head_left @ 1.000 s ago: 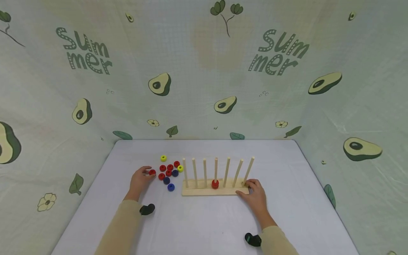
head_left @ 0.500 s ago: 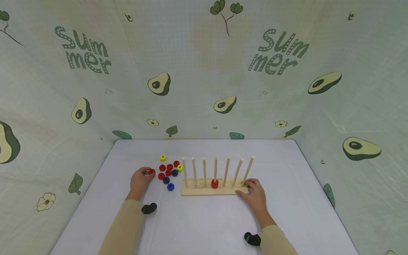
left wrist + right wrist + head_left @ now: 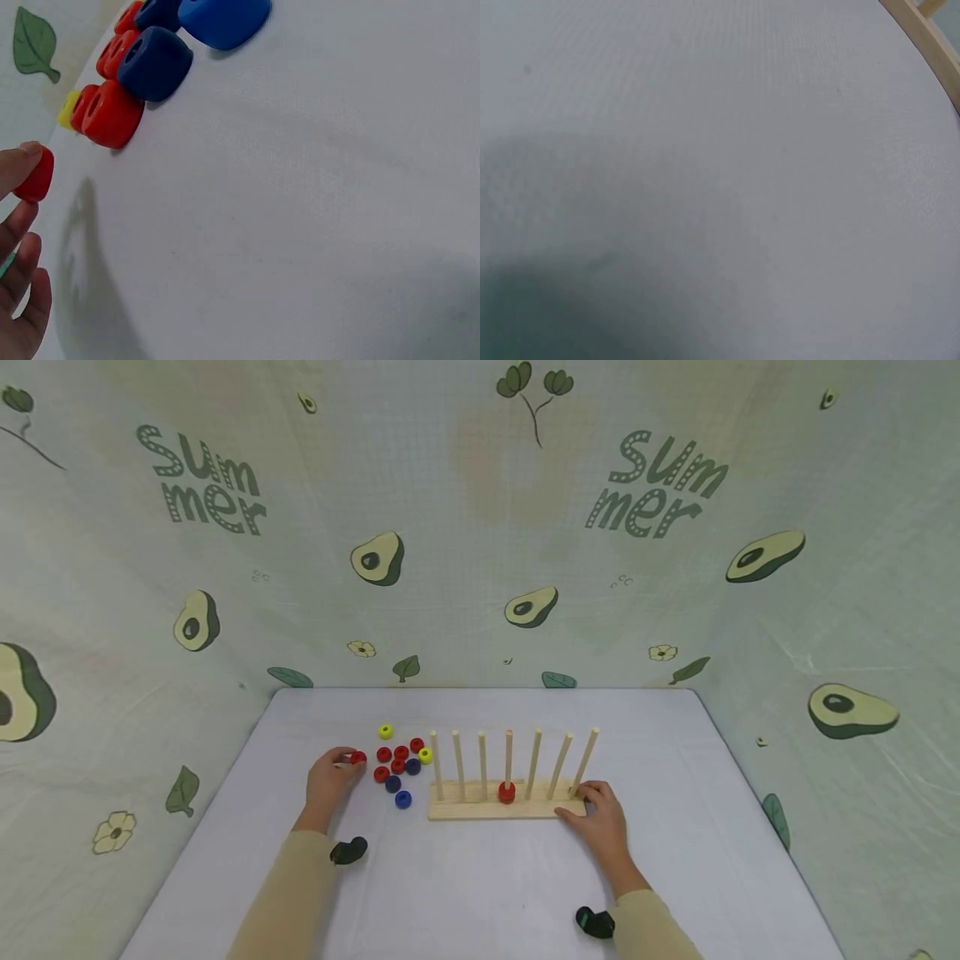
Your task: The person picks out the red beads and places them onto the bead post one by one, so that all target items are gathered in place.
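Observation:
Thumb and fingertips of my left hand (image 3: 327, 785) pinch a red bead (image 3: 37, 178), left of the loose beads. The left wrist view shows it raised off the white table, the other fingers loosely curved below. My right hand (image 3: 602, 827) grips the right end of a wooden peg rack (image 3: 472, 812), thumb at the front edge and fingers behind. Several upright pegs stand in the rack, and one red bead (image 3: 506, 793) sits low on the middle peg. In the right wrist view the hand is out of sight; only a strip of the rack's base (image 3: 930, 45) shows.
Loose beads lie between my left hand and the rack: several red ones (image 3: 382, 775), two yellow ones (image 3: 386, 732), two dark blue ones (image 3: 393, 784) and a brighter blue one (image 3: 403, 799). A printed cloth (image 3: 450, 635) hangs behind and beside the white table (image 3: 480, 885).
My left hand has lifted the red bead slightly up and away from where it was. My right hand stays in place on the peg rack, and the loose beads have not moved.

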A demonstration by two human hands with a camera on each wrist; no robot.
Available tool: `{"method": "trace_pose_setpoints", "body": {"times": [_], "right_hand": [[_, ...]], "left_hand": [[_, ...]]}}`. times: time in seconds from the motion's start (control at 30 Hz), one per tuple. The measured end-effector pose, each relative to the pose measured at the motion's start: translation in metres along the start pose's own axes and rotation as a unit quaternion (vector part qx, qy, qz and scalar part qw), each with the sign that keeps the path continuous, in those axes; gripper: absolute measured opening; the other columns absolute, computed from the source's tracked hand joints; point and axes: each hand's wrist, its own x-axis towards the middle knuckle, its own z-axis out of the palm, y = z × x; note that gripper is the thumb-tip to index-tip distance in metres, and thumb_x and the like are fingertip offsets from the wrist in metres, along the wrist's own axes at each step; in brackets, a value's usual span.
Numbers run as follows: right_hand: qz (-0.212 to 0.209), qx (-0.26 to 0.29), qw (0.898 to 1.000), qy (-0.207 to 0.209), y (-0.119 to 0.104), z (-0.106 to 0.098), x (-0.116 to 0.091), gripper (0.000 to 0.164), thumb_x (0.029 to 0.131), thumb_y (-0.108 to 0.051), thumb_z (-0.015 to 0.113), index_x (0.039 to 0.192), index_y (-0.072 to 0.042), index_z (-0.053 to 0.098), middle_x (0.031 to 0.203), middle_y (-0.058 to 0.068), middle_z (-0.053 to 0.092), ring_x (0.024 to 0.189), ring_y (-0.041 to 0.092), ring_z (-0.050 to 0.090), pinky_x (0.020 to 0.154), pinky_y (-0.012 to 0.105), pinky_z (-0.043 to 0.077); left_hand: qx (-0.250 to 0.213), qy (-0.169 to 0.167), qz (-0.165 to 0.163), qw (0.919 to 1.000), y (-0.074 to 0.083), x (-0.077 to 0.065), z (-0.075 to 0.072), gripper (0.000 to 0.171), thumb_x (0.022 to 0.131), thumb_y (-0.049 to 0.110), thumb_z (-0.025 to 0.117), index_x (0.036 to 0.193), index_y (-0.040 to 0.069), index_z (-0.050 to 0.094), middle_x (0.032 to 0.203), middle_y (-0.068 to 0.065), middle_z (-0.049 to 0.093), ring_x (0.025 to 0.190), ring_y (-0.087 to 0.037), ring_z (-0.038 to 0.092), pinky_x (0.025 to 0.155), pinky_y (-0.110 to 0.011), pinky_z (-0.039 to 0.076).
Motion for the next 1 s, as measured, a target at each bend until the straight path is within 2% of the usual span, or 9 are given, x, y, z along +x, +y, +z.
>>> {"method": "trace_pose_setpoints", "body": {"times": [0.17, 0.43, 0.6, 1.0], "right_hand": [[-0.006, 0.004, 1.000, -0.002, -0.002, -0.003, -0.001, 0.047, 0.066, -0.021, 0.092, 0.101, 0.002, 0.070, 0.109, 0.013, 0.057, 0.101, 0.034, 0.057, 0.090, 0.050, 0.045], [-0.012, 0.007, 1.000, 0.001, -0.005, -0.003, 0.000, 0.045, 0.066, -0.018, 0.091, 0.100, 0.003, 0.070, 0.109, 0.013, 0.057, 0.099, 0.032, 0.058, 0.089, 0.049, 0.046], [-0.010, 0.009, 1.000, 0.005, -0.005, -0.003, -0.001, 0.044, 0.066, -0.018, 0.091, 0.099, 0.003, 0.070, 0.108, 0.013, 0.057, 0.098, 0.032, 0.058, 0.088, 0.048, 0.046], [-0.028, 0.000, 0.999, 0.019, -0.001, 0.000, -0.001, 0.044, 0.065, -0.017, 0.092, 0.097, 0.003, 0.070, 0.106, 0.013, 0.057, 0.094, 0.030, 0.059, 0.084, 0.047, 0.048]], "left_hand": [[0.003, 0.013, 0.029, 0.9995, 0.008, 0.001, -0.003, 0.042, 0.092, 0.020, 0.069, 0.129, 0.005, 0.057, 0.123, -0.021, 0.057, 0.106, -0.036, 0.053, 0.090, -0.047, 0.047], [0.001, 0.030, 0.086, 0.9958, 0.026, -0.004, -0.015, 0.041, 0.092, 0.022, 0.069, 0.128, 0.006, 0.059, 0.121, -0.020, 0.060, 0.103, -0.032, 0.052, 0.082, -0.041, 0.047], [-0.001, 0.026, 0.102, 0.9944, 0.037, -0.009, -0.020, 0.043, 0.093, 0.026, 0.069, 0.130, 0.008, 0.058, 0.123, -0.017, 0.060, 0.108, -0.032, 0.051, 0.085, -0.042, 0.049], [0.001, 0.024, 0.183, 0.9827, 0.078, -0.031, -0.026, 0.041, 0.091, 0.022, 0.071, 0.128, 0.010, 0.061, 0.120, -0.014, 0.061, 0.107, -0.030, 0.053, 0.090, -0.045, 0.049]]}}
